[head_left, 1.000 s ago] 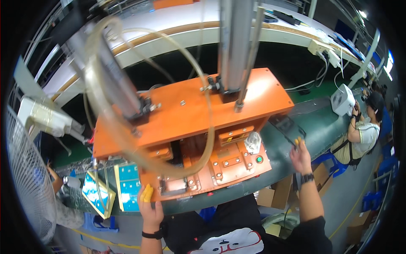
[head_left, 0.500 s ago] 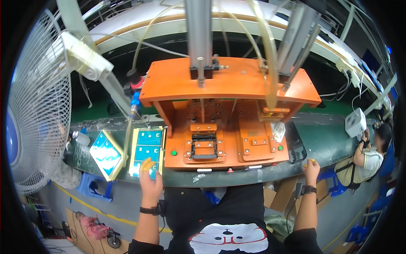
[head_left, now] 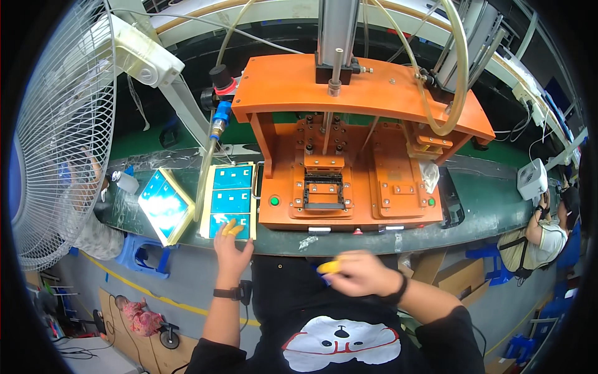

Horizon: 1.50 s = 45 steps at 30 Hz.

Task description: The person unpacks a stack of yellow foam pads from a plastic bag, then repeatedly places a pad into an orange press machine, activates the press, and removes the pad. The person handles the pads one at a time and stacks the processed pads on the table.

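Note:
My left hand (head_left: 232,252), with yellow finger covers on its fingertips, reaches the near end of a stack of blue-faced panels (head_left: 232,201) with cream borders. Its thumb stands apart from the fingers, and it grips nothing visible. In front of my body, my right hand (head_left: 362,274) is closed, a yellow cover showing on a finger that points left. Whatever it holds, if anything, is hidden. Beyond my hands stands an orange press (head_left: 367,87) with two stations. Its left station carries a black frame-shaped fixture (head_left: 324,192); the right one has an orange block (head_left: 398,190).
Left of the panels lies a second, angled stack (head_left: 167,206) beside a white bottle (head_left: 126,182). A big fan (head_left: 65,131) fills the left side. Air hoses (head_left: 462,75) loop above the press. A dark flat tray (head_left: 451,199) lies to its right. Another person (head_left: 548,234) sits far right.
My right hand has swung left from beyond the press's right corner to in front of my body. My left hand stays at the panels' near end. The whole view has shifted.

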Each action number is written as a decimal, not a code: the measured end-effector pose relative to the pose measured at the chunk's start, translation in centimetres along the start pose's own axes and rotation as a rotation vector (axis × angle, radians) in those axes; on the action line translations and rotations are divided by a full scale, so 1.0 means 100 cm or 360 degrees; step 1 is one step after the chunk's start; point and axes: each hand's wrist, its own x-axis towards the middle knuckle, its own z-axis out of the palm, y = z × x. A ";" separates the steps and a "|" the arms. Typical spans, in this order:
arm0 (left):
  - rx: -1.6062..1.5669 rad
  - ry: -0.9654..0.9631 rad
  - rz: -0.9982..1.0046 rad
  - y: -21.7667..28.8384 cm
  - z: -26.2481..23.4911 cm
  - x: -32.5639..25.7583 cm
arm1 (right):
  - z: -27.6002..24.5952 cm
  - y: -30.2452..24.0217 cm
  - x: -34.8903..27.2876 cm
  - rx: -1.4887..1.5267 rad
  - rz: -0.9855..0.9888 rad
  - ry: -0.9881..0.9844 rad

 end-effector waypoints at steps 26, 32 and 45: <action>-0.1618 0.0484 -0.0648 -0.053 -0.150 0.064 | 0.036 -0.008 0.063 -0.0512 -0.0202 0.0440; -0.1834 -0.0163 -0.0781 0.043 -0.074 0.011 | -0.047 -0.004 0.067 -0.1113 0.0062 0.0534; -0.1353 -0.0355 0.0283 0.153 -0.006 0.163 | -0.145 -0.065 -0.075 0.0170 0.0343 0.1238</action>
